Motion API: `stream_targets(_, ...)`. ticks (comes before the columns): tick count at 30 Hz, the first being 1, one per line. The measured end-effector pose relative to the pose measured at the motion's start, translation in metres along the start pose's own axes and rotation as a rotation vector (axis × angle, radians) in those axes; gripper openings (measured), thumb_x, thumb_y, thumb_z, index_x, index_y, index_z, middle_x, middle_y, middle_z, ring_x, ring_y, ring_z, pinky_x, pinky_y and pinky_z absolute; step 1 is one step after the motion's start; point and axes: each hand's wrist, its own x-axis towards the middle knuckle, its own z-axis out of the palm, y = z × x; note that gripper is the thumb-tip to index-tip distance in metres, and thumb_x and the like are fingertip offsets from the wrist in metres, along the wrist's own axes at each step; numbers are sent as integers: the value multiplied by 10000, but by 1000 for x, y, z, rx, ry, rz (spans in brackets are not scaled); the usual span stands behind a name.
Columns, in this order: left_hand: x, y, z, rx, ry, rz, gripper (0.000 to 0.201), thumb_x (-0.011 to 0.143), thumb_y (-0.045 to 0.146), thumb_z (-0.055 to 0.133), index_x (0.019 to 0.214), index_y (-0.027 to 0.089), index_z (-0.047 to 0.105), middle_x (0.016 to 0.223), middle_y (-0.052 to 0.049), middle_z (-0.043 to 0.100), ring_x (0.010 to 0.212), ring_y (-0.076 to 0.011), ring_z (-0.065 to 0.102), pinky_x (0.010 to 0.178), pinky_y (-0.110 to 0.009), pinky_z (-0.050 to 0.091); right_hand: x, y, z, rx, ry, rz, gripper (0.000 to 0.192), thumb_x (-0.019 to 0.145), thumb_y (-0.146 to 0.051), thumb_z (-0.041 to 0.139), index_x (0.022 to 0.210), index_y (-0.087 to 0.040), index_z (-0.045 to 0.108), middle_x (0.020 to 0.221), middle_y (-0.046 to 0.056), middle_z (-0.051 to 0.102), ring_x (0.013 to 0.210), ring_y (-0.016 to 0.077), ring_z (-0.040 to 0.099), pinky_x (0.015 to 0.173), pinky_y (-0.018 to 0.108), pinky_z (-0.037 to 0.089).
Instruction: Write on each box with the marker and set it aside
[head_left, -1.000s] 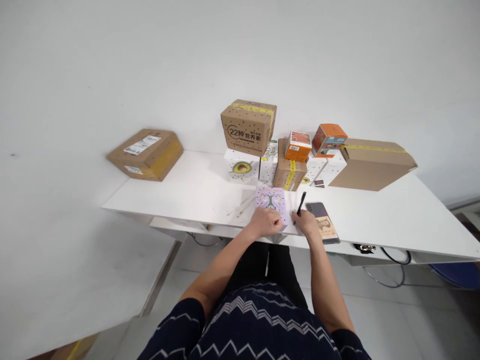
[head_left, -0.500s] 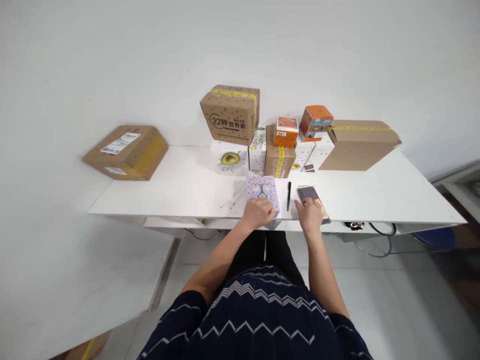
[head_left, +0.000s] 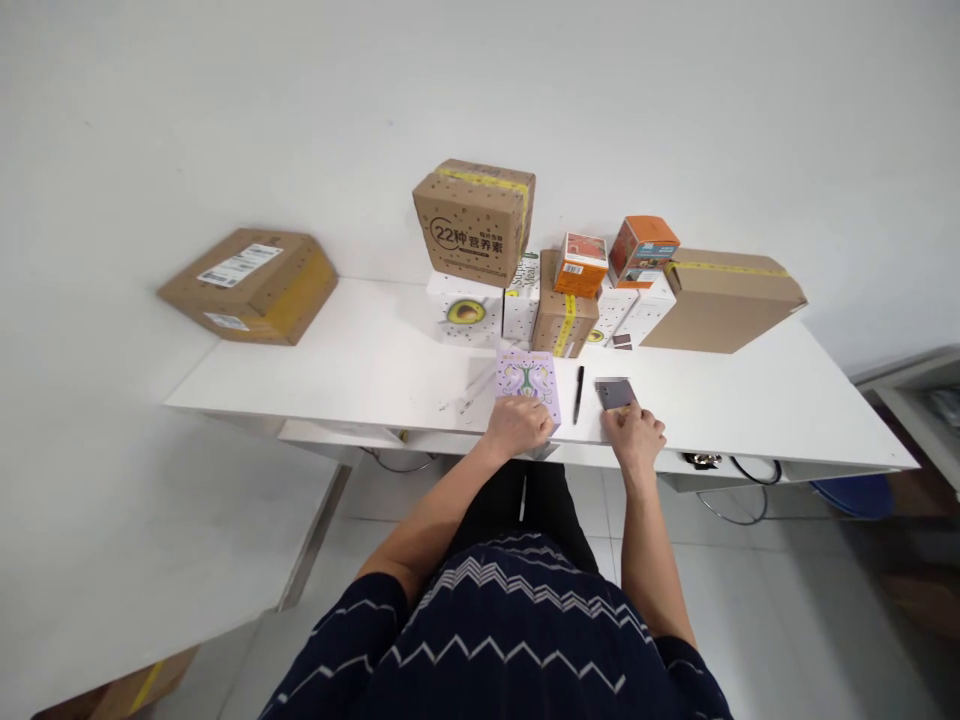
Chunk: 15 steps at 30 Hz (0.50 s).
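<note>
Left hand (head_left: 517, 424) presses flat on the lilac patterned card (head_left: 529, 380); right hand (head_left: 636, 432) grips the dark smartphone (head_left: 615, 393) (black pen (head_left: 578, 392) between) on the white table (head_left: 360, 370)

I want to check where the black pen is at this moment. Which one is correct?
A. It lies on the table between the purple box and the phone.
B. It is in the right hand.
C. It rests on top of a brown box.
A: the black pen lies free on the table, between the purple box under the left hand and the phone that the right hand touches.
</note>
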Motion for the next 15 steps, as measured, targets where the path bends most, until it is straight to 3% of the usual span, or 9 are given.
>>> stream_targets(5, 1, 1, -3, -10, -52, -13, 234, 692, 135, 537, 461, 168, 544, 452, -12, 483, 442, -109, 424, 454, -264, 205, 5, 15, -7, 203, -28, 52, 645, 766, -474, 574, 1325, -158, 508, 1214, 180, 594, 1137, 349, 494, 914, 498, 410)
stream_targets(9, 2, 1, -4, -23, -106, -22, 234, 701, 144, 537, 470, 169, 558, 459, -13, 483, 449, -112, 415, 451, -266, 214, 0, 25, -26, 922, -120, 207, 684, 678, -523, 641, 1256, -166, 563, 1051, 111, 663, 878, 239, 621, 742, 368, 509)
stream_targets(13, 1, 1, -4, -29, -155, -37, 237, 721, 159, 539, 488, 171, 579, 473, -20, 491, 463, -120, 428, 453, -272, 245, -19, 12, -61, 1785, -481, 210, 617, 696, -593, 551, 1150, -180, 606, 1012, 98, 677, 811, 222, 643, 628, 361, 543)
stream_targets(15, 1, 2, -3, -25, -174, -51, 242, 750, 182, 538, 516, 170, 598, 502, -31, 520, 490, -130, 464, 470, -276, 284, -33, -4, -76, 2036, -704, 162, 596, 727, -584, 517, 1164, -187, 600, 1061, 113, 673, 849, 235, 649, 654, 398, 558)
